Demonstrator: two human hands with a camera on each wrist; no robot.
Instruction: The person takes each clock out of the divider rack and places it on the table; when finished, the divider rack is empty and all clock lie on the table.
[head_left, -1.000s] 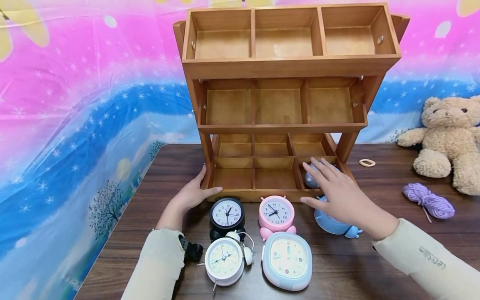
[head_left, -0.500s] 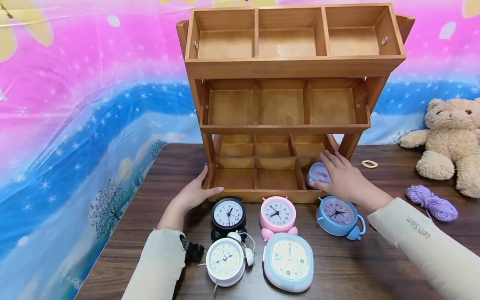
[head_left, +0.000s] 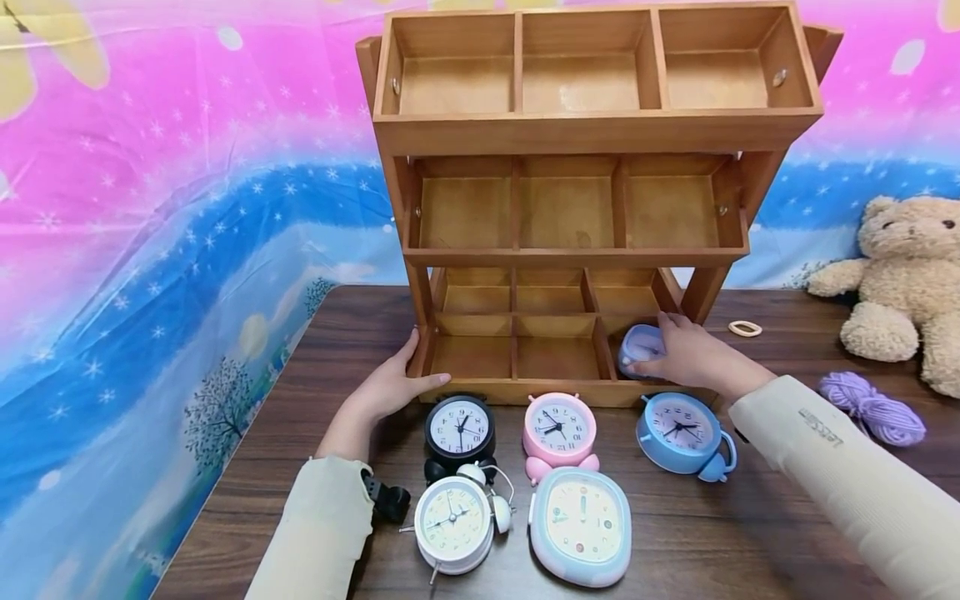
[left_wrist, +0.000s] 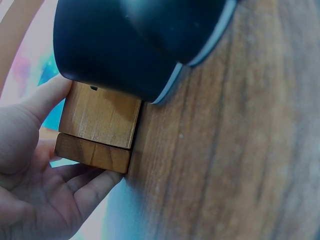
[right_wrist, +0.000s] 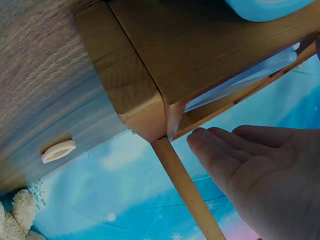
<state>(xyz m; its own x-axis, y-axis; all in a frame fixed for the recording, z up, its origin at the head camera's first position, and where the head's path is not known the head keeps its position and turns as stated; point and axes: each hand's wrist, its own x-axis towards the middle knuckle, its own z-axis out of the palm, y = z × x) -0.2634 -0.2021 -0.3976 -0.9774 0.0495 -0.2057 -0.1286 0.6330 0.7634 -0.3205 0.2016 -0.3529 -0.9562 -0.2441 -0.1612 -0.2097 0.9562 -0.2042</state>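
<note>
At the lower left front corner of the wooden shelf rack (head_left: 573, 136), my left hand (head_left: 386, 387) grips the wood, thumb on the front and fingers along the side. A light blue, rounded object (head_left: 640, 343), its kind unclear, lies in the bottom row's right front compartment. My right hand (head_left: 697, 354) reaches over that compartment, its thumb touching the object; in the right wrist view the other fingers extend loosely above the opening. Just in front of the rack stand a black alarm clock (head_left: 460, 427), a pink alarm clock (head_left: 559, 429) and a blue alarm clock (head_left: 680, 429).
Nearer are a white twin-bell alarm clock (head_left: 453, 521) and a pale blue square clock (head_left: 582, 523). To the right lie a wooden ring (head_left: 745, 328), purple yarn (head_left: 873, 407) and a seated teddy bear (head_left: 911, 267). A patterned cloth (head_left: 225, 192) hangs behind.
My right hand has lowered toward the light blue object and shifted right, uncovering the blue alarm clock. The object's recessed face now shows. My left hand keeps its hold on the rack.
</note>
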